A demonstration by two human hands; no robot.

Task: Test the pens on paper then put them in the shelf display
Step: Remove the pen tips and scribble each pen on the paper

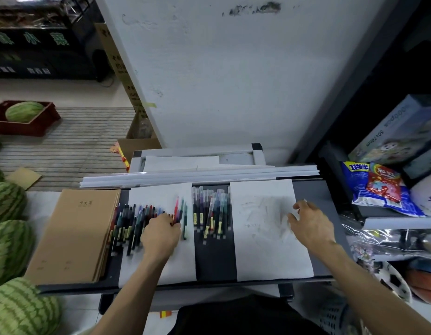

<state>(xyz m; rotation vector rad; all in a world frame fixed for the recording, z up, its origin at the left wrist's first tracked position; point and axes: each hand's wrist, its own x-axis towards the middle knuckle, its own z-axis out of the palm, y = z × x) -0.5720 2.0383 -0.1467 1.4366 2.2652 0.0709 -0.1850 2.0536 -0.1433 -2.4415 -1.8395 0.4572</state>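
Note:
Two white sheets lie on a dark desk [214, 262]. On the left sheet [180, 262] is a row of several dark pens [130, 221], plus a red pen [176, 209] and green ones beside it. My left hand [161, 234] rests on this row, its fingertips curled at the red pen; the picture is blurred there. A second bunch of capped pens [209, 213] lies on the dark strip between the sheets. The right sheet [265, 228] carries faint scribbles. My right hand [308, 223] hovers over its right edge with spread fingers and holds nothing.
A stack of brown notebooks [72, 238] lies at the desk's left end. Long white strips [200, 176] run along the back edge. Shelves [400, 222] on the right hold snack bags and boxes. Watermelons [11, 243] sit on the floor at left.

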